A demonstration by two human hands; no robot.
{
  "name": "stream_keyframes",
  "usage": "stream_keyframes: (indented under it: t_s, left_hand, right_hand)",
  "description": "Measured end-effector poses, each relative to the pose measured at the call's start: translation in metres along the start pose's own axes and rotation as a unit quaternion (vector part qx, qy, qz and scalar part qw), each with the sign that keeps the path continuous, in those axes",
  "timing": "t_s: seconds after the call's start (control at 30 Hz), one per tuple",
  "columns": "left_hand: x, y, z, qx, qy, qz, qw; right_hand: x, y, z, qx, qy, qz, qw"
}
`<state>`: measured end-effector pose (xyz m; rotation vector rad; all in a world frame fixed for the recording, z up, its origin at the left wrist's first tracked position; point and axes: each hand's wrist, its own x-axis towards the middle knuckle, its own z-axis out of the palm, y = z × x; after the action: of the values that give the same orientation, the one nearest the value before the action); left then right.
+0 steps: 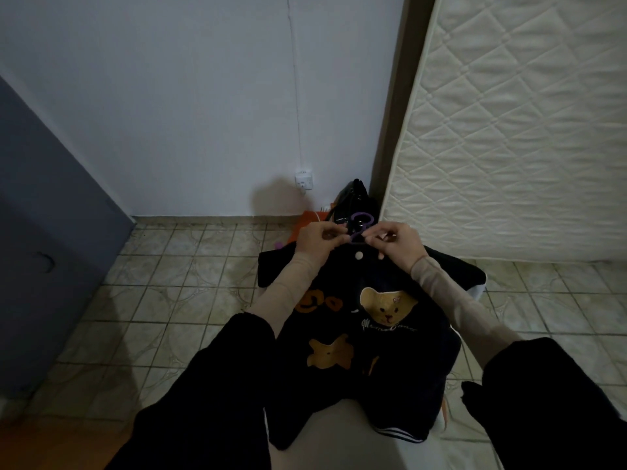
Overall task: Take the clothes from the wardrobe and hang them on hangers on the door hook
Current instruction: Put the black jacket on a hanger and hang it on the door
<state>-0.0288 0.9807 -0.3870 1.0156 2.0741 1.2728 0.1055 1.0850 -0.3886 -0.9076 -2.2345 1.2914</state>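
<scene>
Gripping black fleecy jacket [366,334] collar, left hand [317,240], right hand [400,244]; fingers curled beside purple hanger [360,228].

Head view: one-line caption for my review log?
Both hands, left and right, hold a black teddy-bear jacket at the collar on a purple hanger.

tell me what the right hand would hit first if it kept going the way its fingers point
Most likely the purple hanger: the right hand has its fingers curled inward toward it at the jacket collar. Depth is hard to judge.

A black jacket [366,320] with tan bear patches, a purple hanger [360,228], and a cream diamond-quilted mattress [522,130].
</scene>
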Motion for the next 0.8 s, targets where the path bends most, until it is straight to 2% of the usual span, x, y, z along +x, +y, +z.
stream_keyframes:
  t_s: [0.13, 0.23, 0.3, 0.4, 0.5, 0.67, 0.8]
  left_hand:
    - [0.021, -0.004, 0.0, 0.124, 0.009, 0.003, 0.992]
    - [0.035, -0.011, 0.007, 0.245, -0.029, -0.012, 0.969]
    - [0.042, -0.012, 0.011, 0.328, -0.061, -0.026, 0.942]
    - [0.048, -0.011, 0.015, 0.359, -0.119, -0.08, 0.922]
    - [0.051, -0.009, 0.017, 0.365, -0.139, -0.098, 0.915]
    - [0.047, -0.014, 0.015, 0.285, -0.066, -0.056, 0.955]
    - [0.038, -0.01, 0.007, 0.267, 0.0, -0.013, 0.964]
  right_hand:
    - [0.023, 0.008, -0.008, -0.141, 0.067, 0.007, 0.988]
    - [0.038, 0.013, -0.005, -0.261, 0.022, 0.072, 0.962]
    - [0.044, 0.014, 0.002, -0.3, -0.025, 0.134, 0.944]
    - [0.053, 0.019, 0.012, -0.283, -0.064, 0.199, 0.936]
    - [0.056, 0.021, 0.015, -0.29, -0.044, 0.207, 0.933]
    - [0.053, 0.023, 0.009, -0.198, 0.04, 0.183, 0.962]
    - [0.049, 0.019, 0.002, -0.083, 0.113, 0.126, 0.982]
